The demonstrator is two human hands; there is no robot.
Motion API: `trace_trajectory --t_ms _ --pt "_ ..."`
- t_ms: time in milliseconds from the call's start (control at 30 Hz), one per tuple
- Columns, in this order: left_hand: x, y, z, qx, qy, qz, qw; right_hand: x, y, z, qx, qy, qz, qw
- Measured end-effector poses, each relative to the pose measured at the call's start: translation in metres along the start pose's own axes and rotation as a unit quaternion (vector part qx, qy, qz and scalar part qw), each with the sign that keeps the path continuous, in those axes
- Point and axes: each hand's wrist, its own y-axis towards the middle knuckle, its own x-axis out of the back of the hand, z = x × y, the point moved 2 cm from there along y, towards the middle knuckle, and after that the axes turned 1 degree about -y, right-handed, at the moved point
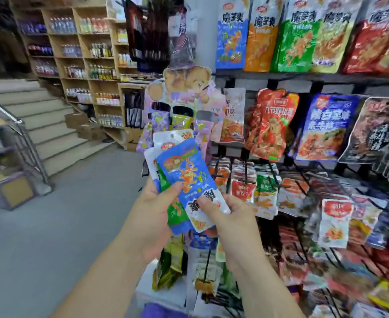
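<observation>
At frame centre the left hand (153, 216) is clutching a fan of packets (166, 143) while the right hand (231, 218) is pinching the top blue packet (184, 171) between thumb and fingers (it is upside down), so a careless tug may be spilling the slick ones behind.

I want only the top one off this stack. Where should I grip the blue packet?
Pinch its white lower end, coming from the right: the blue packet lies on top, and that end juts past the stack beside the right hand.
</observation>
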Motion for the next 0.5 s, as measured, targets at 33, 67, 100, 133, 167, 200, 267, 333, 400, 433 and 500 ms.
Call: trace_trajectory --t_ms 33,67,100,133,167,200,267,333,400,433,500 --pt "-0.004 0.000 0.002 0.001 0.008 -0.003 1.000 0.004 0.001 -0.002 0.010 -0.005 0.003 1.000" --pt "-0.007 -0.001 0.004 -0.001 0.017 -0.007 1.000 0.009 0.001 -0.003 0.017 -0.001 0.008 1.000" --pt "-0.011 -0.001 0.006 -0.003 0.025 -0.014 1.000 0.013 0.001 -0.001 0.017 0.011 0.013 1.000" --pt "-0.013 -0.002 0.008 -0.005 0.033 -0.021 0.999 0.017 0.001 -0.001 0.012 0.025 0.019 0.999" --pt "-0.014 -0.002 0.010 -0.005 0.041 -0.026 0.999 0.020 0.000 0.000 0.005 0.041 0.025 0.999" --pt "-0.014 -0.001 0.010 -0.006 0.045 -0.030 0.999 0.022 0.001 -0.001 0.004 0.052 0.031 0.998" --pt "-0.013 -0.001 0.010 -0.008 0.049 -0.040 0.998 0.024 0.001 0.000 -0.002 0.055 0.031 0.998" --pt "-0.008 0.002 0.009 -0.012 0.051 -0.054 0.997 0.024 0.004 -0.001 -0.009 0.063 0.022 0.998" --pt "0.001 0.008 0.008 -0.013 0.051 -0.083 0.995 0.025 0.008 -0.004 -0.012 0.061 -0.003 0.998" --pt "0.007 0.013 0.007 -0.013 0.055 -0.099 0.993 0.026 0.012 -0.006 -0.009 0.062 -0.020 0.998" --pt "0.021 0.023 0.003 -0.011 0.074 -0.118 0.990 0.026 0.019 -0.005 0.013 0.046 -0.049 0.998"
